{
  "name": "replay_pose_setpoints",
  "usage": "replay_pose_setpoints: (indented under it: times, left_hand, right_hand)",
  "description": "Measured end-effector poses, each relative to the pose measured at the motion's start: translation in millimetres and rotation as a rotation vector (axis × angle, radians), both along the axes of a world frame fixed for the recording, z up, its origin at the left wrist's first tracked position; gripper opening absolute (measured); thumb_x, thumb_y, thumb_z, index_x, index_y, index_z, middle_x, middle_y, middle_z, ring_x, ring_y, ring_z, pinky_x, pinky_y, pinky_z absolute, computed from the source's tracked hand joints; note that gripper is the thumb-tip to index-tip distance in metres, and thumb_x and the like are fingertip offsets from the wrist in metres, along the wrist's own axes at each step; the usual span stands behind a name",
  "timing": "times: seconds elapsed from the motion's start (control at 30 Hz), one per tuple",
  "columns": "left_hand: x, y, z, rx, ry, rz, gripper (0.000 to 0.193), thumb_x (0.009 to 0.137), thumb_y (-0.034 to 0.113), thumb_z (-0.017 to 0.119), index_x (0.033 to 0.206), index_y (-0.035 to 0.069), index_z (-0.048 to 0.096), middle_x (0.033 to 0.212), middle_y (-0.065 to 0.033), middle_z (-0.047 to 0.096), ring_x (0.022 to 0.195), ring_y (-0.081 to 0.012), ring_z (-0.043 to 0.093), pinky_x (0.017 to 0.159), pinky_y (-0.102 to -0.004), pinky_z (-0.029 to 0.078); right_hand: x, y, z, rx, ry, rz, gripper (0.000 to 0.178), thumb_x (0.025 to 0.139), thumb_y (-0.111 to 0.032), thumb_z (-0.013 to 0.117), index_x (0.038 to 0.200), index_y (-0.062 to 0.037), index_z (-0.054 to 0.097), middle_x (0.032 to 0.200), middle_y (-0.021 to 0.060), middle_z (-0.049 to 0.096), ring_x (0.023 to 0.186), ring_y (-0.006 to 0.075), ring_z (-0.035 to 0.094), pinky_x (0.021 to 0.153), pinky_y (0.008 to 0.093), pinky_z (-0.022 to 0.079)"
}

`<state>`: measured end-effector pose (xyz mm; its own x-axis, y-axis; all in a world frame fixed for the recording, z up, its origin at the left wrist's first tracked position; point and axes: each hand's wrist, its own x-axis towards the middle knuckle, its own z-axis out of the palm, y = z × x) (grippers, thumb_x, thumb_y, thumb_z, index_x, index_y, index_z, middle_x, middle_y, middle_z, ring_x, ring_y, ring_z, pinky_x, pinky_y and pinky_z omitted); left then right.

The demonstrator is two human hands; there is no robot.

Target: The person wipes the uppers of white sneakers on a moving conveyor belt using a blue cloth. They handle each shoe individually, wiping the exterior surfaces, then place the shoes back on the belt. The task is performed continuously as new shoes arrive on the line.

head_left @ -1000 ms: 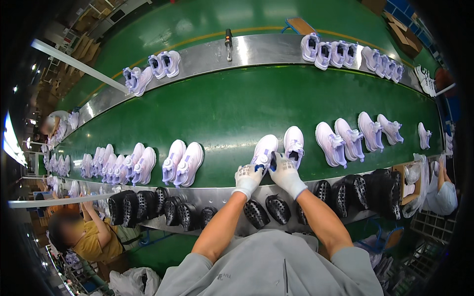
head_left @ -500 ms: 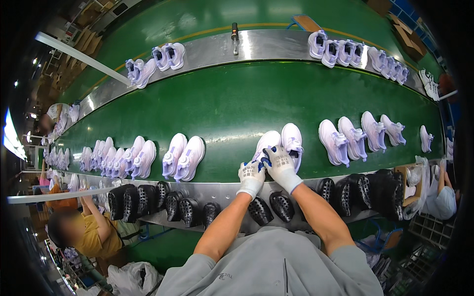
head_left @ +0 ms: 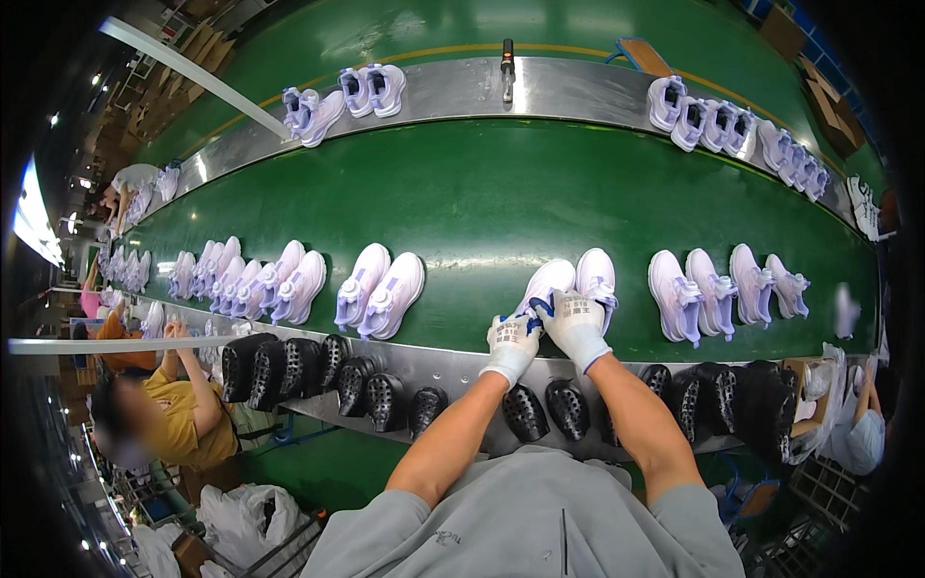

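Both my hands wear white gloves with blue fingertips. They meet at the heel end of a pale lavender sneaker lying on the green belt, its toe pointing away from me. My left hand closes on the sneaker's left heel side, and my right hand grips the opening and upper from the right. The gloves hide the sneaker's opening and what the fingertips pinch there. Right beside it, a matching sneaker stands partly behind my right hand.
More lavender sneakers stand left and right on the belt. Black perforated shoe lasts line the metal ledge before me. A black-handled tool and more sneakers lie on the far ledge. A person in yellow sits at left.
The view has shifted, so the far ledge and the sneakers appear farther right. My hands stay on the same sneaker, with little change in grip.
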<state>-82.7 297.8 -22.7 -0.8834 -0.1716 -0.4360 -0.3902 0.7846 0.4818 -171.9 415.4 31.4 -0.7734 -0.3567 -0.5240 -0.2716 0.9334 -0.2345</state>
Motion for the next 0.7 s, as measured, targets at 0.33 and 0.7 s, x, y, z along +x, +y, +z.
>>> replay_pose_setpoints:
  times: [0.33,0.7]
  left_hand:
    - [-3.9,-5.6,-14.5,0.048,-0.004,-0.028,0.038,0.099,0.037,0.051,0.103,0.008,0.076,0.117,-0.0167,0.072,0.108,-0.0402,0.061,0.099,-0.0491,0.045]
    - [-6.4,-5.9,-13.6,0.063,-0.041,-0.112,0.034,0.097,0.032,0.056,0.109,0.005,0.073,0.117,-0.0177,0.071,0.113,-0.0375,0.061,0.103,-0.0473,0.042]
  right_hand:
    - [0.2,-5.4,1.5,0.039,0.005,0.008,0.051,0.1,-0.053,0.057,0.116,-0.0063,0.068,0.109,0.0199,0.074,0.1,0.0329,0.073,0.084,0.044,0.058]
    - [6.3,-8.6,3.1,0.003,0.141,0.041,0.046,0.098,-0.05,0.061,0.109,-0.0073,0.074,0.103,0.0163,0.076,0.09,0.0326,0.075,0.081,0.0415,0.058]
